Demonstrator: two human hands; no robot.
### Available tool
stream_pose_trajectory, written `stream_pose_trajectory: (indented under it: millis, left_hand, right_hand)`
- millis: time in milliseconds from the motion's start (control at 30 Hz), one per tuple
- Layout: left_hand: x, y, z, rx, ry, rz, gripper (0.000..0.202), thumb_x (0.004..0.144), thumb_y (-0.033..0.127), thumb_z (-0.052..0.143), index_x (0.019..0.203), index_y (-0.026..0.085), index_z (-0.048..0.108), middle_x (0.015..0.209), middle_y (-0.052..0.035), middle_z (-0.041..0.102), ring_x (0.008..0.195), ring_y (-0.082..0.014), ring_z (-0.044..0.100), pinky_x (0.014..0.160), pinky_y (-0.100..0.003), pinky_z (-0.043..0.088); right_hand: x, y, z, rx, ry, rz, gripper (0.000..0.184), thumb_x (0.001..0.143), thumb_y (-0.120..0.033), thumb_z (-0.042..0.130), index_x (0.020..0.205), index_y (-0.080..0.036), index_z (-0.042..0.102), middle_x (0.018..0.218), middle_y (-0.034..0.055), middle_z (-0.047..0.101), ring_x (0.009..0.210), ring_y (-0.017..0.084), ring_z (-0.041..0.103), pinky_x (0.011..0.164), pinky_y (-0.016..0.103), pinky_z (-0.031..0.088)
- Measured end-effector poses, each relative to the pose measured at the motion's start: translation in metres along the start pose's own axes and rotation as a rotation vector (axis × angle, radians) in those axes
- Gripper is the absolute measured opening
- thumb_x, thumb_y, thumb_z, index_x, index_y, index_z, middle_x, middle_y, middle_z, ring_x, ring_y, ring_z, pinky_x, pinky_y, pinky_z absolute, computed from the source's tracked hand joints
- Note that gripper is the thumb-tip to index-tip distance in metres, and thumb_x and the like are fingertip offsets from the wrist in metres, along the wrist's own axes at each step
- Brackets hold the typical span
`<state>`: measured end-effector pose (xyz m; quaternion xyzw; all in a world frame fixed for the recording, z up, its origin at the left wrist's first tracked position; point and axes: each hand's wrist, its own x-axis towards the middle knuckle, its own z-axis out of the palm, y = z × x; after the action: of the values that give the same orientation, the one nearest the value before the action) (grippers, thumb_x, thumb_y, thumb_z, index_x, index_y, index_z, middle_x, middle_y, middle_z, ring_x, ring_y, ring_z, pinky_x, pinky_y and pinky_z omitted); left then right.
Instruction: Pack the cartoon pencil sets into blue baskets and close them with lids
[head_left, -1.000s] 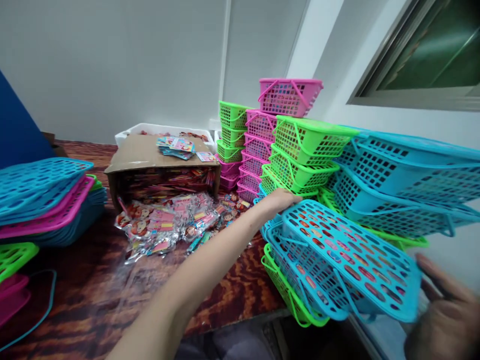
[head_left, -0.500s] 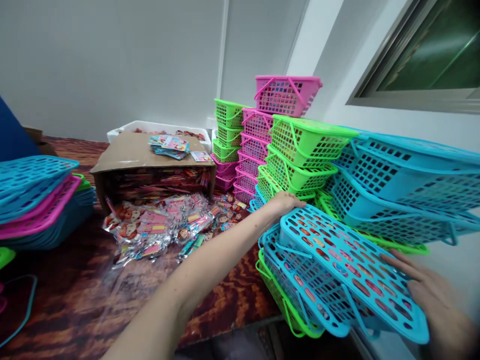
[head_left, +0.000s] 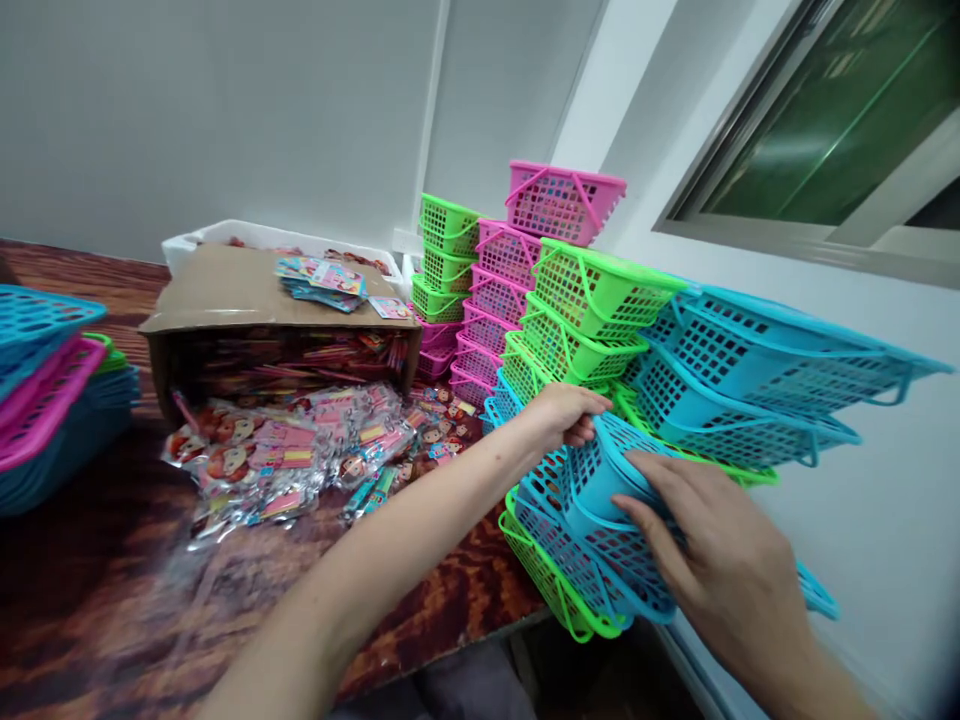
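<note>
At the right of the table, a blue plastic basket [head_left: 596, 480] with a perforated top lies on a stack. My left hand [head_left: 571, 412] is closed on its far-left end, the fingers curled at the rim. My right hand [head_left: 720, 545] grips the near long side, fingers over the top edge and thumb lower against the wall. This hand hides much of the basket and its contents. Another blue basket [head_left: 551, 520] lies beneath, above a green basket [head_left: 551, 575] at the table's edge.
Green baskets [head_left: 600, 290], pink baskets [head_left: 499, 295] and blue baskets [head_left: 750, 340] stand stacked behind. A cardboard box [head_left: 225, 290] lies open, with bagged doll-print items [head_left: 285, 450] spilling before it. More blue and pink baskets [head_left: 45, 400] are nested at left.
My right hand has come in from the basket's far-right end to its near side. My left hand stays at the rim. The view has shifted slightly right.
</note>
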<state>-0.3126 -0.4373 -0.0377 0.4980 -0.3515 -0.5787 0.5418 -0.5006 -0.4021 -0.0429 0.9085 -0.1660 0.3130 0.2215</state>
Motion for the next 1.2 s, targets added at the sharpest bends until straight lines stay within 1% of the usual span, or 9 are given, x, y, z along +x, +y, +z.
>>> stream_pose_trajectory:
  millis: [267, 467, 600, 700, 800, 933, 1033, 1100, 1200]
  left_hand:
    - [-0.006, -0.011, 0.002, -0.042, -0.016, 0.082, 0.018, 0.088, 0.014, 0.056, 0.101, 0.011, 0.068, 0.045, 0.0071, 0.048, 0.037, -0.0065, 0.047, 0.040, -0.015, 0.038]
    - [-0.015, -0.019, -0.010, 0.040, -0.078, 0.183, 0.023, 0.087, 0.019, 0.053, 0.098, 0.014, 0.071, 0.056, 0.0033, 0.054, 0.049, -0.0108, 0.057, 0.055, -0.023, 0.050]
    - [-0.015, -0.031, -0.034, 0.217, -0.113, 0.575, 0.032, 0.074, 0.016, 0.066, 0.103, 0.023, 0.076, 0.106, -0.0041, 0.068, 0.109, -0.0226, 0.061, 0.101, -0.035, 0.044]
    - [-0.009, -0.045, -0.042, 0.029, -0.282, 0.543, 0.074, 0.071, 0.027, 0.079, 0.139, 0.036, 0.053, 0.150, -0.0050, 0.045, 0.135, -0.0301, 0.043, 0.108, -0.043, 0.037]
    - [-0.005, -0.055, -0.027, -0.176, -0.477, 0.400, 0.092, 0.073, 0.038, 0.080, 0.151, 0.040, 0.031, 0.158, -0.0077, 0.032, 0.131, -0.0318, 0.048, 0.094, -0.041, 0.047]
    - [-0.016, -0.059, 0.013, -0.423, -0.448, 0.525, 0.056, 0.083, 0.043, 0.070, 0.136, 0.030, 0.056, 0.145, -0.0066, 0.050, 0.121, -0.0273, 0.056, 0.091, -0.033, 0.048]
    - [-0.030, -0.059, 0.033, -0.567, -0.365, 0.598, 0.042, 0.090, 0.046, 0.061, 0.125, 0.023, 0.063, 0.134, -0.0087, 0.060, 0.115, -0.0274, 0.059, 0.096, -0.038, 0.047]
    - [-0.042, -0.057, 0.034, -0.558, -0.388, 0.675, 0.047, 0.093, 0.051, 0.054, 0.131, 0.023, 0.061, 0.140, -0.0097, 0.056, 0.127, -0.0309, 0.052, 0.106, -0.044, 0.040]
    - [-0.068, -0.050, 0.021, -0.380, -0.571, 0.830, 0.077, 0.087, 0.066, 0.056, 0.148, 0.023, 0.043, 0.155, -0.0094, 0.038, 0.145, -0.0341, 0.028, 0.119, -0.048, 0.019]
  right_hand:
    - [-0.006, -0.002, 0.001, 0.071, 0.179, -0.005, 0.025, 0.092, -0.014, 0.058, 0.117, -0.016, 0.062, 0.099, 0.0106, 0.071, 0.090, 0.025, 0.065, 0.083, 0.038, 0.048]
    - [-0.014, 0.002, -0.002, 0.183, 0.229, 0.087, 0.027, 0.090, -0.013, 0.060, 0.115, -0.021, 0.066, 0.096, 0.0065, 0.071, 0.085, 0.022, 0.065, 0.081, 0.036, 0.047]
    - [-0.020, 0.005, -0.018, 0.316, 0.228, 0.321, 0.023, 0.091, -0.024, 0.060, 0.111, -0.029, 0.070, 0.098, 0.0022, 0.071, 0.086, 0.020, 0.065, 0.081, 0.034, 0.047]
    - [-0.022, 0.015, -0.028, 0.450, 0.338, 0.581, 0.017, 0.087, -0.032, 0.066, 0.102, -0.031, 0.074, 0.093, 0.0009, 0.070, 0.081, 0.020, 0.062, 0.075, 0.034, 0.046]
    - [-0.025, 0.029, -0.032, 0.666, 0.505, 0.810, 0.016, 0.077, -0.034, 0.076, 0.093, -0.030, 0.076, 0.093, 0.0018, 0.069, 0.079, 0.020, 0.060, 0.070, 0.034, 0.044]
    - [-0.028, 0.036, -0.034, 0.886, 0.556, 0.905, 0.025, 0.067, -0.033, 0.083, 0.091, -0.027, 0.077, 0.094, 0.0030, 0.068, 0.077, 0.019, 0.059, 0.062, 0.032, 0.044]
    - [-0.025, 0.030, -0.042, 0.864, 0.586, 0.909, 0.026, 0.066, -0.036, 0.083, 0.089, -0.026, 0.076, 0.095, 0.0048, 0.068, 0.077, 0.020, 0.059, 0.057, 0.032, 0.043]
    - [-0.022, 0.030, -0.052, 0.846, 0.627, 0.961, 0.026, 0.068, -0.041, 0.082, 0.088, -0.026, 0.075, 0.094, 0.0047, 0.067, 0.073, 0.020, 0.059, 0.054, 0.031, 0.043]
    - [-0.017, 0.041, -0.067, 0.861, 0.654, 1.058, 0.028, 0.074, -0.050, 0.076, 0.090, -0.027, 0.072, 0.083, 0.0033, 0.066, 0.058, 0.016, 0.055, 0.047, 0.030, 0.042]
